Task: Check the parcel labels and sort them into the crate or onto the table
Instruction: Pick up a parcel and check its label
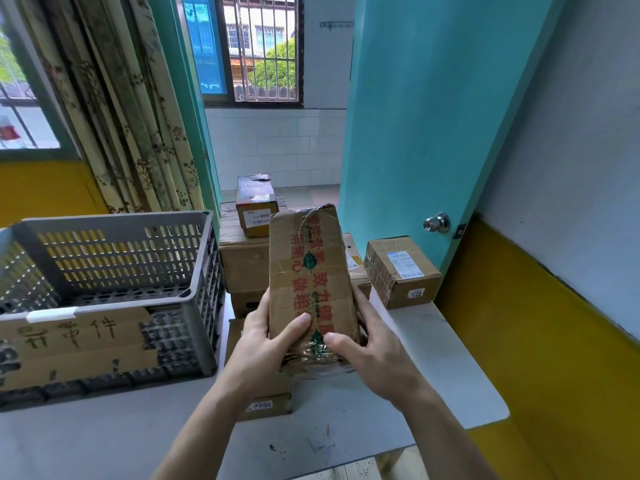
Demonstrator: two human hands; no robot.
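Parcel, gripped by left hand and right hand, seemingly shows no readable label.

Bright, even daylight from barred window ahead and second window far left. Outdoor view through both partly blown out. Soft shadows only, faint under the forearms on the counter. Glare on parcel tape. Strong wide-angle bend: curtain, teal door lean at edges. Focus decent centre, soft at corners.
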